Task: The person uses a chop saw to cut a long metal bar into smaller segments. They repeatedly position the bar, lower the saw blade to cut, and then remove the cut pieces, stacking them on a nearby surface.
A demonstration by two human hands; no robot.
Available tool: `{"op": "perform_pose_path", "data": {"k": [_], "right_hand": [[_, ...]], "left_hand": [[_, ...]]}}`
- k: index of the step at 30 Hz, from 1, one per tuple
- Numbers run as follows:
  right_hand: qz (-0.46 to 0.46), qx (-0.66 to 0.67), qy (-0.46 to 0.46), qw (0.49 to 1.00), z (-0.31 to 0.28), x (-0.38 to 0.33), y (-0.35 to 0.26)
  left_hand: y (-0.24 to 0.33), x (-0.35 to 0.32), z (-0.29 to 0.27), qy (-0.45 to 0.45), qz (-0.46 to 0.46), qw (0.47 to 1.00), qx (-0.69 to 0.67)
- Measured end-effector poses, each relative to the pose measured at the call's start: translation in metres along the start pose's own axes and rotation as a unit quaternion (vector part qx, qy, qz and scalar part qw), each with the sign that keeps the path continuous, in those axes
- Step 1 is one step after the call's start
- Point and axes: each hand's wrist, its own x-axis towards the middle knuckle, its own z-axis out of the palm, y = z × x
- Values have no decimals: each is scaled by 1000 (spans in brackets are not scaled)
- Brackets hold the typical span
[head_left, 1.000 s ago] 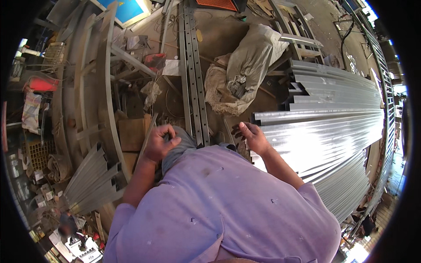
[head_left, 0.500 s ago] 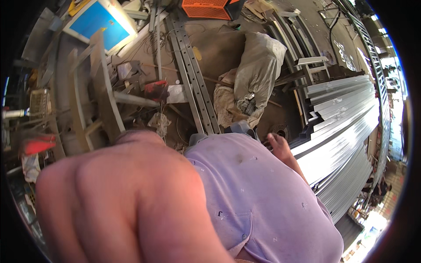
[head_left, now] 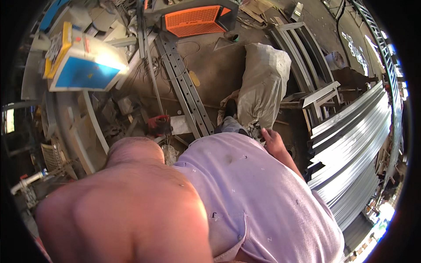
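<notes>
My left arm (head_left: 127, 206) is raised right up against the camera and fills the lower left; its hand is out of sight. My right hand (head_left: 273, 139) hangs at my hip beside my lilac shirt (head_left: 258, 197), fingers relaxed, with nothing seen in it. It is nearest to a grey sack (head_left: 263, 81) standing on the floor just ahead of it. A stack of corrugated metal sheets (head_left: 355, 140) lies to its right, apart from the hand.
Long perforated steel channels (head_left: 184, 94) lie on the floor ahead. An orange crate (head_left: 193, 19) is at the top, a blue and yellow box (head_left: 81, 65) at upper left, a red tool (head_left: 159, 125) by my legs. Metal frames (head_left: 302, 44) crowd the far right.
My left arm has swung up close to the camera, hiding its hand. My right hand has drawn back from the metal sheets to my hip. My view has tilted forward.
</notes>
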Motion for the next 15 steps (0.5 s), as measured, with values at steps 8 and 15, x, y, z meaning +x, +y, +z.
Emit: {"op": "perform_pose_path", "data": {"k": [8, 15], "right_hand": [[-7, 74, 38, 997, -111, 103, -73], [45, 51, 82, 994, -159, 162, -109]], "left_hand": [[-129, 64, -99, 7, -26, 999, -46], [-221, 98, -195, 21, -66, 992, -102]]}}
